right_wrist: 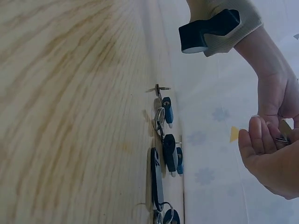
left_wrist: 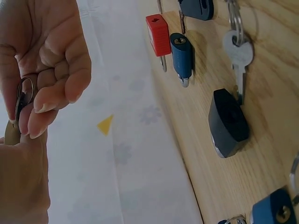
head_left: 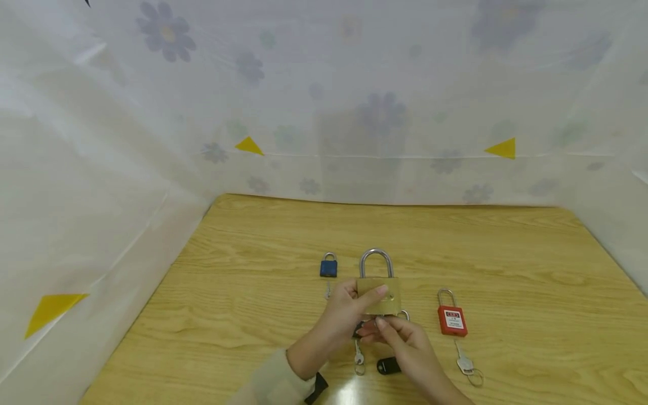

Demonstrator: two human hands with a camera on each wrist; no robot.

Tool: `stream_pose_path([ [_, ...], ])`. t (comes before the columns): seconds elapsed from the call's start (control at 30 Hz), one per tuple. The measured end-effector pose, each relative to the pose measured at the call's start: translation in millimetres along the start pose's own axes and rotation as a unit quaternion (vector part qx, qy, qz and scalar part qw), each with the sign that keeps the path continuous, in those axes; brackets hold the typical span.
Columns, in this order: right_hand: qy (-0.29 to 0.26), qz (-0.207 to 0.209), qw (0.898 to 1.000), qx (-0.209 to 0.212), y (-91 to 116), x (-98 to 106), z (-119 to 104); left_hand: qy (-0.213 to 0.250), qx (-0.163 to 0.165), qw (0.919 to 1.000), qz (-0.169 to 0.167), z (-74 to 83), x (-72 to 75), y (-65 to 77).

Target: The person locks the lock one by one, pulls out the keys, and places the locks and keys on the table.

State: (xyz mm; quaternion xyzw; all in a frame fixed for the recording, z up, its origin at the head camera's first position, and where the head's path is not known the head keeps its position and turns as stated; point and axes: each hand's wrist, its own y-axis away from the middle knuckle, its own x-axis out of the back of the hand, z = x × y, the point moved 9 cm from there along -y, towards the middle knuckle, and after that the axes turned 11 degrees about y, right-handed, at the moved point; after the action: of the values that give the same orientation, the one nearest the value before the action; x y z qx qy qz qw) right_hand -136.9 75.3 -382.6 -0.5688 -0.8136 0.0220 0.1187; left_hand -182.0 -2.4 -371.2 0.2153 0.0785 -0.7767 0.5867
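A large brass padlock [head_left: 379, 304] with a tall steel shackle [head_left: 376, 253] is held upright over the table by my left hand [head_left: 336, 315], thumb across its front. Just beneath the lock body, my right hand [head_left: 405, 340] pinches a key with a ring [left_wrist: 25, 88], close against the padlock's underside. Fingers hide most of the key, so I cannot tell how far in it sits. In the right wrist view, the right hand [right_wrist: 273, 161] lies below the left hand [right_wrist: 278, 95], with metal rings [right_wrist: 281, 140] showing between its fingers.
On the wooden table [head_left: 243, 270] lie a small blue padlock [head_left: 328, 268] with a key [head_left: 328, 290], and a red padlock [head_left: 453, 321] with a key [head_left: 464, 363]. A silver key [head_left: 358, 357] and a black tag [head_left: 388, 366] lie near my hands. White sheeting [head_left: 283, 101] stands behind.
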Motion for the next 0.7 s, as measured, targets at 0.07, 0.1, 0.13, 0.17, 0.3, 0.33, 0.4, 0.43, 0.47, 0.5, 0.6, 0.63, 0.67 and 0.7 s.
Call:
stream_pose_path([
  [0.07,0.004,0.013,1.0,0.0,0.3,1.5,0.2,0.007,0.003,1.0,-0.002,-1.3,-1.0,0.0],
  [0.1,0.008,0.021,1.0,-0.005,0.5,2.4,1.1,0.01,0.005,0.9999,-0.003,-2.1,-1.3,0.1],
  [0.13,0.01,0.029,0.999,-0.012,0.9,3.3,2.5,0.014,0.006,0.9999,-0.004,-2.8,-1.7,0.1],
  [0.17,0.013,0.039,0.999,-0.021,1.3,4.4,3.9,0.018,0.007,0.9998,-0.004,-3.4,-1.9,-0.1],
  [0.3,0.012,0.081,0.996,-0.042,2.9,7.7,8.0,0.027,0.007,0.9996,-0.002,-4.8,-2.0,-0.5],
  [0.33,0.008,0.089,0.995,-0.042,3.2,8.2,8.3,0.027,0.006,0.9996,0.0,-4.8,-1.9,-0.6],
  [0.4,0.002,0.099,0.994,-0.036,3.5,8.7,8.1,0.025,0.005,0.9997,0.003,-4.7,-1.7,-0.7],
  [0.43,0.0,0.102,0.994,-0.027,3.7,9.0,7.4,0.025,0.004,0.9997,0.005,-4.4,-1.7,-0.6],
  [0.47,-0.001,0.105,0.994,-0.021,3.9,9.2,7.0,0.024,0.004,0.9997,0.007,-4.2,-1.6,-0.4],
  [0.5,-0.004,0.108,0.994,-0.016,4.3,9.5,6.8,0.023,0.003,0.9997,0.009,-4.1,-1.6,-0.2],
  [0.6,-0.006,0.104,0.994,0.017,4.1,9.3,3.4,0.023,0.011,0.9996,0.011,-4.6,-2.2,0.6],
  [0.63,-0.009,0.103,0.994,0.031,4.1,9.2,2.0,0.023,0.012,0.9996,0.011,-4.7,-2.6,1.0],
  [0.67,-0.011,0.104,0.994,0.039,4.4,9.3,1.5,0.024,0.015,0.9995,0.012,-5.0,-2.7,1.2],
  [0.7,-0.013,0.101,0.994,0.048,4.5,9.1,0.7,0.025,0.019,0.9994,0.013,-5.9,-2.7,1.2],
])
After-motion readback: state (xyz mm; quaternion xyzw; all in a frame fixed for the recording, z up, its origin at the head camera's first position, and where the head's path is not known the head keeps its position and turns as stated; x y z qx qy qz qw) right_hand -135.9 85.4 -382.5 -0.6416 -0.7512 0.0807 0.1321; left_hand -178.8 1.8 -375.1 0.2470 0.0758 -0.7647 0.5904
